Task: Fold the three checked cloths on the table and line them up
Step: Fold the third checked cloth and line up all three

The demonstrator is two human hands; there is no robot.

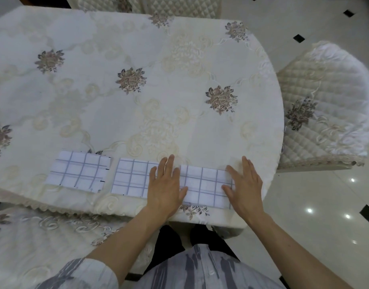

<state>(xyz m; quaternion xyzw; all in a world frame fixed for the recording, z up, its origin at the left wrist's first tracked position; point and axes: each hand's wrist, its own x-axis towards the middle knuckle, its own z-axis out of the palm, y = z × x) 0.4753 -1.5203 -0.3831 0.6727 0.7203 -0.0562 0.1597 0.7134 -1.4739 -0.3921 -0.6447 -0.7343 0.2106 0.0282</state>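
Note:
Three folded white cloths with a blue check lie in a row near the table's front edge. The left cloth (78, 171) lies apart from both hands. My left hand (165, 184) lies flat with straight fingers over the gap between the middle cloth (131, 177) and the right cloth (204, 185), covering the adjoining edges of both. My right hand (244, 184) rests flat on the right cloth's right end, fingers spread.
The table (137, 90) wears a cream embroidered cloth with brown flower motifs; its rounded edge curves down at the right. Quilted chairs stand at the right (325, 101), at the far side (179, 5) and at the near left (33, 236). Shiny tiled floor shows to the right.

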